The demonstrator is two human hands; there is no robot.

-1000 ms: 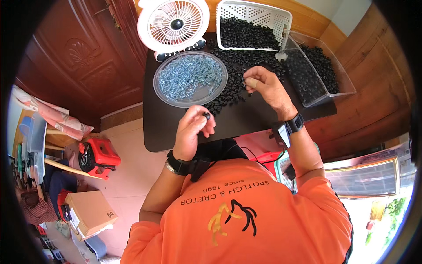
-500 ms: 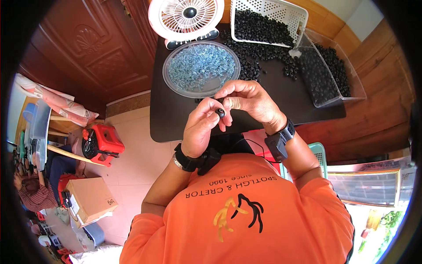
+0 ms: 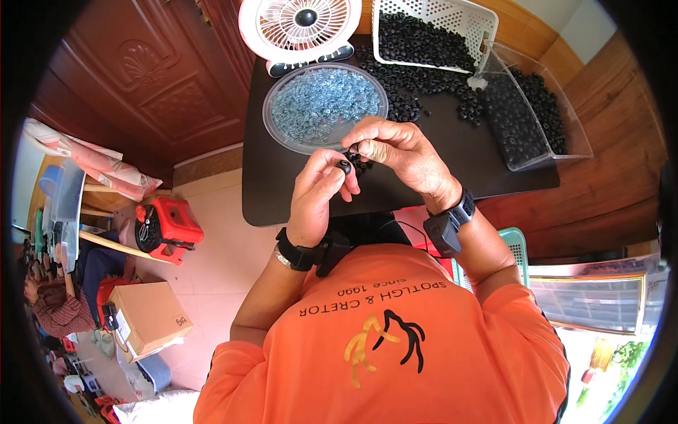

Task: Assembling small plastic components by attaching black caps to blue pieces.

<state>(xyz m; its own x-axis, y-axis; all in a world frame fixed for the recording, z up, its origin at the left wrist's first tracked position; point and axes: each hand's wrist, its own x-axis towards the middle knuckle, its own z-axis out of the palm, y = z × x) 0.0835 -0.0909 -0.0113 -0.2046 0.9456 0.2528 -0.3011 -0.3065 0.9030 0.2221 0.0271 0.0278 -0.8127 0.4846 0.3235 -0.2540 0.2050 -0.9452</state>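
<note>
My left hand (image 3: 316, 189) pinches a small black round part with a hole in its end (image 3: 344, 167) between thumb and fingers. Just beside it, above the near part of the table, my right hand (image 3: 408, 159) has thumb and forefinger closed on another small dark piece (image 3: 354, 148). Its exact kind is too small to tell. Below the fingers a little group of black ring-like parts (image 3: 361, 167) lies on the dark table (image 3: 282, 191). Past my hands stands a round clear tray (image 3: 267, 116) of tiny pale-blue pieces (image 3: 321, 99).
A pink-and-white fan (image 3: 306, 42) stands behind the tray. Loose black parts (image 3: 406, 81) spread beside a white perforated basket (image 3: 487, 28) and a clear bin (image 3: 526, 161), both holding more. On the floor at left are a red container (image 3: 176, 226) and a cardboard box (image 3: 152, 318); another person (image 3: 60, 307) sits beyond.
My hands have drawn slightly apart, the left one shifting left and turning its black part. More of the small black group on the table shows between them.
</note>
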